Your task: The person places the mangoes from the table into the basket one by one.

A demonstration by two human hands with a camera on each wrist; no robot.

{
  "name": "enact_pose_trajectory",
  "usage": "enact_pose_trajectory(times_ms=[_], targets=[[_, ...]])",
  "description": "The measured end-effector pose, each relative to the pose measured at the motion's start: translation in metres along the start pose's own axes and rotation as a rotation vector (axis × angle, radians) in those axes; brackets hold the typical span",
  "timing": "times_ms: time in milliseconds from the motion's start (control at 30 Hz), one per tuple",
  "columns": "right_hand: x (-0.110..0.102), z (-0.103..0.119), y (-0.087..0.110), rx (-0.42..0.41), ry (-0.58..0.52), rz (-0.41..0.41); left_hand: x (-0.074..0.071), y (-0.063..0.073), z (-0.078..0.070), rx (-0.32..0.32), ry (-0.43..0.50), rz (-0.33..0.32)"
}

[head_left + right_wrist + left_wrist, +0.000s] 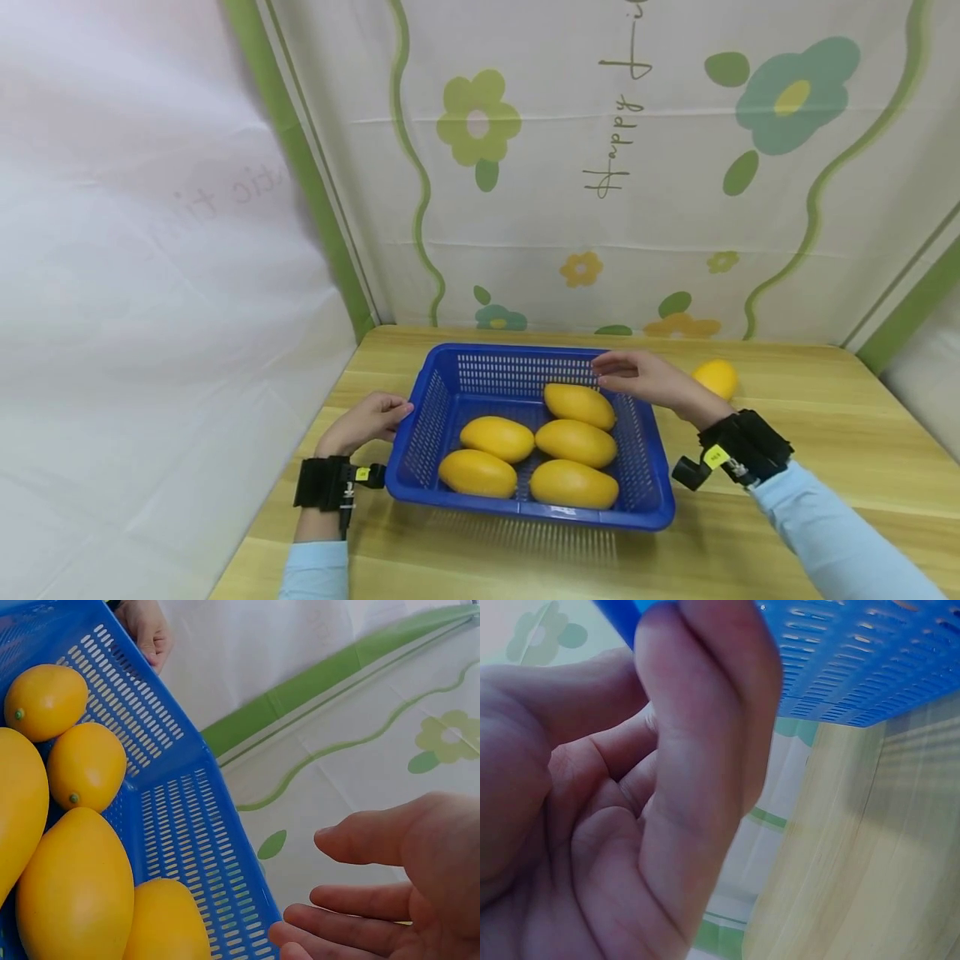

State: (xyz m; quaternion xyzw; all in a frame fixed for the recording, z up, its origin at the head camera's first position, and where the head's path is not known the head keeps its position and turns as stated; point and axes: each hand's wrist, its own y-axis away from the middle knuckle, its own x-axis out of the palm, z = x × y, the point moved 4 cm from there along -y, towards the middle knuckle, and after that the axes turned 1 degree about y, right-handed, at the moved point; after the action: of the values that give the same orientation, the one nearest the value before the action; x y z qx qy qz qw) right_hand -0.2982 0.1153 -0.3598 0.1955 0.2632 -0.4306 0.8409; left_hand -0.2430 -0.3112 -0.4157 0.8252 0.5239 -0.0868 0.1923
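Observation:
A blue plastic basket (528, 511) with slotted walls holds several yellow mangoes (573, 443). At its left side my left hand (366, 421) pinches the rim between thumb and fingers; the left wrist view shows the curled fingers (697, 750) close up against the blue edge. My right hand (647, 379) hovers by the back right corner, above the rearmost mango (579, 405). Its fingers are extended and apart from the thumb, holding nothing, as the right wrist view shows. Another mango (720, 377) lies on the table outside the basket, partly hidden behind the right wrist.
The basket's front side casts a shadow on the light wooden table (840, 433). A white cloth with printed flowers (525, 217) hangs along the table's back edge. Plain white cloth (165, 333) borders the left side.

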Motion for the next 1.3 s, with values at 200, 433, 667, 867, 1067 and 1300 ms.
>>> enact_pose_trajectory(times_ms=[200,433,667,867,1067,1300], targets=[[-0.007,-0.005,0.006,-0.004,-0.02,-0.012,0.0,-0.001,0.001,0.001,-0.003,-0.002],[-0.017,-0.016,0.011,-0.011,-0.045,-0.036,-0.001,-0.001,0.001,0.004,0.0,-0.001],[-0.025,-0.028,0.019,0.011,-0.064,-0.051,-0.001,-0.001,0.001,0.003,0.01,0.002],[-0.03,-0.034,0.023,0.037,-0.019,-0.082,-0.001,-0.001,0.001,0.004,0.011,0.003],[-0.036,-0.039,0.027,0.05,0.012,-0.105,-0.001,-0.001,0.002,0.001,0.011,0.002],[-0.046,-0.05,0.034,0.071,0.019,-0.112,-0.001,0.0,0.0,0.006,0.013,0.004]])
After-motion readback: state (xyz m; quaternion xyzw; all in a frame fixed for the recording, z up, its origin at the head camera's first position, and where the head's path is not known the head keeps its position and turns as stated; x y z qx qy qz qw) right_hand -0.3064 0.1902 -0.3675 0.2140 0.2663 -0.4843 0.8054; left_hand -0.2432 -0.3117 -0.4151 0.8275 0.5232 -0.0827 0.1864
